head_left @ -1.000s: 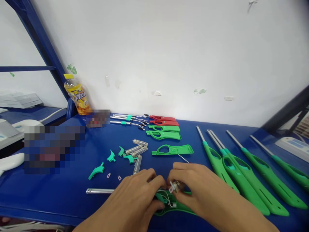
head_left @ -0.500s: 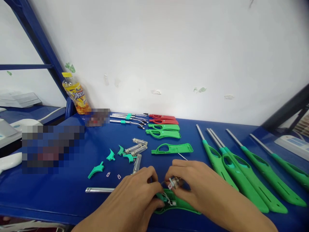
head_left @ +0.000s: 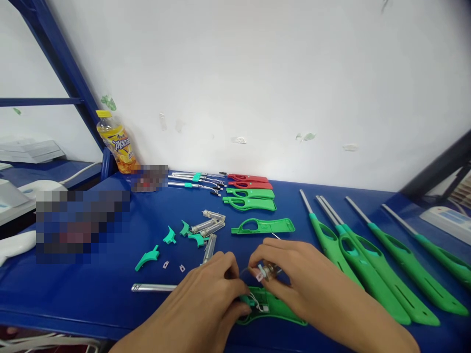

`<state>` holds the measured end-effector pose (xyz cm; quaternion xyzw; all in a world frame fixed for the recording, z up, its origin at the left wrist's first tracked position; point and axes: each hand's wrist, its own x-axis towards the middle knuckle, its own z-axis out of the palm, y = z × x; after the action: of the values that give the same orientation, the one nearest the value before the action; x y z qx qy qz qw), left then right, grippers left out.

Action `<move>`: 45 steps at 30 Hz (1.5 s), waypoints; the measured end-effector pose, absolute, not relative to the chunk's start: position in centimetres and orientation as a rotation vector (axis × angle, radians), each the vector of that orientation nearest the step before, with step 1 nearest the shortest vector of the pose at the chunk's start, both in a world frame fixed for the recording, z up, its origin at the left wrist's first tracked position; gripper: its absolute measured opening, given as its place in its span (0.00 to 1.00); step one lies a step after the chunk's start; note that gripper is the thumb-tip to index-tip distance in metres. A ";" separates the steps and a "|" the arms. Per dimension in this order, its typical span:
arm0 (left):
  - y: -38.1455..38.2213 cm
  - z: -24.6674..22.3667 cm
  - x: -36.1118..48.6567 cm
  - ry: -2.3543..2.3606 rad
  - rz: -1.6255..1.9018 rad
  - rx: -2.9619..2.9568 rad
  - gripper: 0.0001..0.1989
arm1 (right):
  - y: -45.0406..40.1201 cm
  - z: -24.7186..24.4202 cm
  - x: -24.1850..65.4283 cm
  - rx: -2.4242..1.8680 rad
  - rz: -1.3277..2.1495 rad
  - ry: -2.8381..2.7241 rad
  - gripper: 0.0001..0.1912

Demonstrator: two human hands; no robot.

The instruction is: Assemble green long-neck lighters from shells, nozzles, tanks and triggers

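Observation:
In the head view a green lighter casing half (head_left: 285,310) lies low at the front, with white wires (head_left: 254,298) and a teal part inside it. My left hand (head_left: 217,289) is closed over its front end, finger and thumb pinching there. From under that hand a metal lighter tube (head_left: 152,288) sticks out to the left. Just above the casing, my right hand (head_left: 294,274) grips a clear fuel tank (head_left: 271,270) by its valve end, where a small pale pink clip (head_left: 260,277) shows. A thin clear hose appears between both hands. The tank's body is mostly hidden by fingers.
Several teal triggers (head_left: 149,257) and clear fuel tanks (head_left: 209,247) lie left of centre. Behind are wired tubes (head_left: 187,185), red casings (head_left: 248,179) and a green casing half (head_left: 263,226). Assembled green lighters (head_left: 375,274) lie right. A drink bottle (head_left: 119,147) stands back left.
My right hand has risen slightly and shifted a little left, turning the fuel tank's valve end upward. My left hand keeps its place on the casing.

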<state>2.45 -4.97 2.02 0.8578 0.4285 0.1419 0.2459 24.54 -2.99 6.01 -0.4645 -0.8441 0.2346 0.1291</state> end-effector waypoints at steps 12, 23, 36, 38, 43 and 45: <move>-4.7 2.0 2.2 1.126 0.463 2.485 0.08 | -2.9 5.8 24.9 -1.354 0.708 -2.461 0.12; -3.7 0.6 2.6 1.248 0.715 2.313 0.10 | -3.0 5.8 24.9 -1.341 0.719 -2.476 0.10; -4.1 -1.1 3.8 1.182 0.992 2.393 0.10 | -2.8 4.4 28.4 -1.488 0.892 -2.408 0.14; -4.0 -1.4 3.9 1.163 1.023 2.429 0.10 | -2.6 4.5 28.2 -1.457 0.894 -2.423 0.11; -3.8 -1.1 4.0 1.124 1.032 2.484 0.12 | -2.3 5.3 26.8 -1.402 0.881 -2.431 0.06; -3.9 -1.0 4.0 1.111 1.054 2.486 0.12 | -2.3 5.6 26.5 -1.393 0.871 -2.439 0.06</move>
<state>4.03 -3.89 -1.05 0.8461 0.3783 0.3589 0.1106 26.50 -2.26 5.56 -0.4712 -0.8253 0.2948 0.1000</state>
